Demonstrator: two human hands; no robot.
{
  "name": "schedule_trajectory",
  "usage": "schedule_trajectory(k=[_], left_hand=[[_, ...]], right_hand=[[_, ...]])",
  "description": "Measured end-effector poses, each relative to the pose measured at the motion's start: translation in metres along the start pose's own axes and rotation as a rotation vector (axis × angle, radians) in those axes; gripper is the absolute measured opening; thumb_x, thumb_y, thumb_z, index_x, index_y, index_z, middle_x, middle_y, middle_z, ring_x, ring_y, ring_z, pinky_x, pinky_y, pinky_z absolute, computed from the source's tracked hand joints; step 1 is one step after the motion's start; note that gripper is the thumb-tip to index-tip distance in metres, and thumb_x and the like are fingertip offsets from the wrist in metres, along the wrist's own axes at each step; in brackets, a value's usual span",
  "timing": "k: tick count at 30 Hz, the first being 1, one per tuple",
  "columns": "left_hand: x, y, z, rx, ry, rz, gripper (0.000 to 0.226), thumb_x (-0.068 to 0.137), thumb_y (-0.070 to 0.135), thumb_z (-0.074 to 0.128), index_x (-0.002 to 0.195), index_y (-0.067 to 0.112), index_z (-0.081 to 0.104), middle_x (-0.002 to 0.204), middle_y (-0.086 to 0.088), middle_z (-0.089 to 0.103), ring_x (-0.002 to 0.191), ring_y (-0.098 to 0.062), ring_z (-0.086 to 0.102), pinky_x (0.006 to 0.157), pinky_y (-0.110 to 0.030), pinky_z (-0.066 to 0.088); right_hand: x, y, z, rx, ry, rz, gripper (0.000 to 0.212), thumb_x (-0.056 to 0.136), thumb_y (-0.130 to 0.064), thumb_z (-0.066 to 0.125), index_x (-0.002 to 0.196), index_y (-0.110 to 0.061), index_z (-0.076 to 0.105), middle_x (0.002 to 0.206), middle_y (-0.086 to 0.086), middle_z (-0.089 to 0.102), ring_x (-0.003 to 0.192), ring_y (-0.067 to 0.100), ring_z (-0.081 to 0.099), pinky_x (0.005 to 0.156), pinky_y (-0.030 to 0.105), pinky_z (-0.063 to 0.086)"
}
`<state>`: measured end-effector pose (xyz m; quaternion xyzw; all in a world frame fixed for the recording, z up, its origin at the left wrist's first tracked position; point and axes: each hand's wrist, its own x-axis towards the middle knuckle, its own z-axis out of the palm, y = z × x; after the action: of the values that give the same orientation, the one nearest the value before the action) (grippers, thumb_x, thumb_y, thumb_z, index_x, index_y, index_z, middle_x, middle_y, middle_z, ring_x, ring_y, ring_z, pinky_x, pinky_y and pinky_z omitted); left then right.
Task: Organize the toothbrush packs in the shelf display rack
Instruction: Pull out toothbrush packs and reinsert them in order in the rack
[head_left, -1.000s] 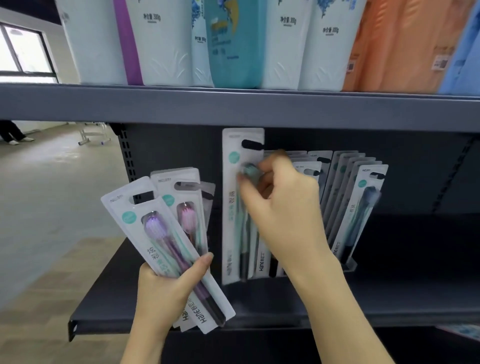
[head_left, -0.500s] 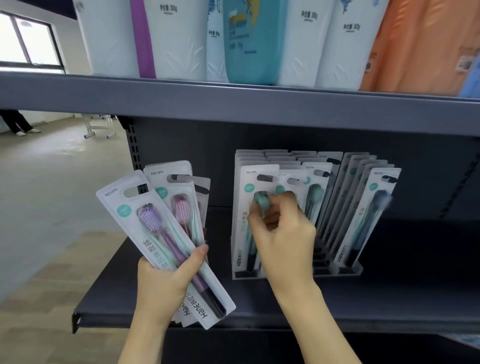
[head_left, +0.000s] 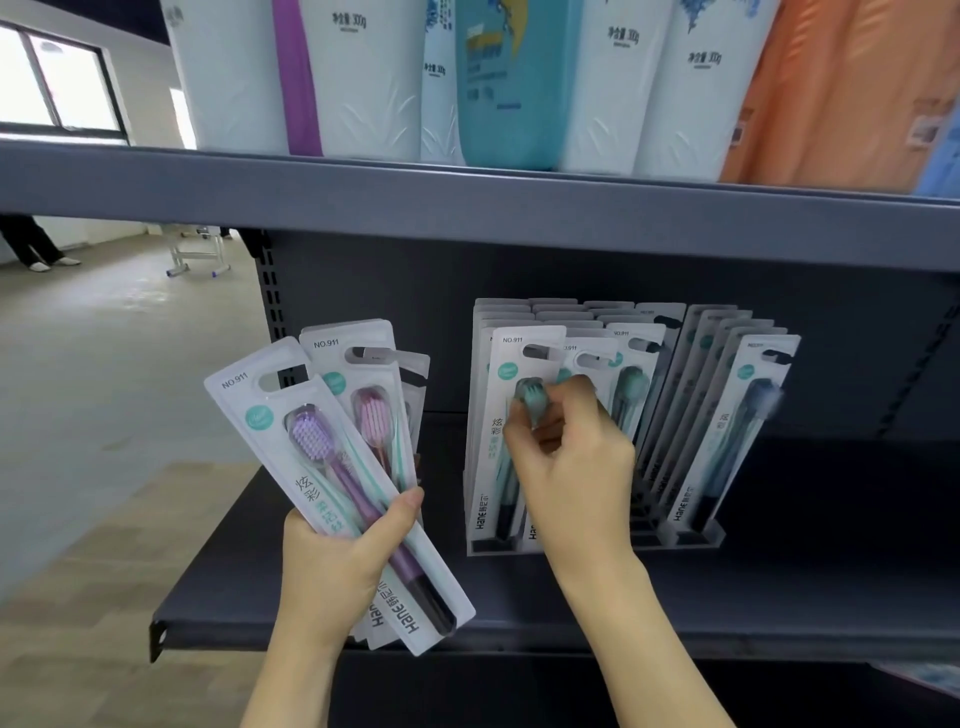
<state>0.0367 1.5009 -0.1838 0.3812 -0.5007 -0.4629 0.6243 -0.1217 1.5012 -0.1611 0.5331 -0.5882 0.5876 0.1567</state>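
**Seating a teal pack in the rack**

At centre frame, the right hand (head_left: 566, 467) pinches the front white card-and-blister teal toothbrush pack (head_left: 511, 431) standing in the clear plastic display rack (head_left: 696, 535) on the dark grey shelf (head_left: 779, 597). The left hand (head_left: 337, 561) grips a fan of purple and pink packs (head_left: 332, 467), lower left. They look light, stiff and slick; hold the card edges.

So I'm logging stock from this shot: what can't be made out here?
- Head view: the packs behind the front teal toothbrush pack overlap, so the count is hidden.
- The right hand covers the middle row's lower halves.
- The dark toothbrush pack has a blurred brush head.
- The left hand fans the purple toothbrush pack over those behind; their number is unclear.
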Motion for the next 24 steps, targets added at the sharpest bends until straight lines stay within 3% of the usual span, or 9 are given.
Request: schedule_trajectory(k=[12, 24], left_hand=[[0.0036, 0.0000, 0.0004, -0.008, 0.002, -0.002, 0.025, 0.072, -0.008, 0.072, 0.074, 0.016, 0.068, 0.065, 0.013, 0.072, 0.062, 0.002, 0.067, 0.055, -0.011, 0.051], [0.0032, 0.0031, 0.0068, -0.012, -0.015, 0.037, 0.029, 0.072, -0.009, 0.072, 0.076, 0.019, 0.068, 0.067, 0.015, 0.072, 0.066, 0.003, 0.067, 0.056, -0.010, 0.050]], right_hand=[[0.0011, -0.0032, 0.0033, -0.011, 0.003, -0.013, 0.016, 0.078, -0.016, 0.063, 0.086, -0.004, 0.057, 0.065, 0.010, 0.059, 0.052, 0.025, 0.056, 0.046, 0.031, 0.049], [0.0034, 0.0005, -0.0003, 0.023, -0.035, -0.009, 0.015, 0.076, -0.015, 0.063, 0.086, -0.005, 0.057, 0.069, 0.011, 0.059, 0.052, 0.024, 0.054, 0.051, 0.027, 0.043]])
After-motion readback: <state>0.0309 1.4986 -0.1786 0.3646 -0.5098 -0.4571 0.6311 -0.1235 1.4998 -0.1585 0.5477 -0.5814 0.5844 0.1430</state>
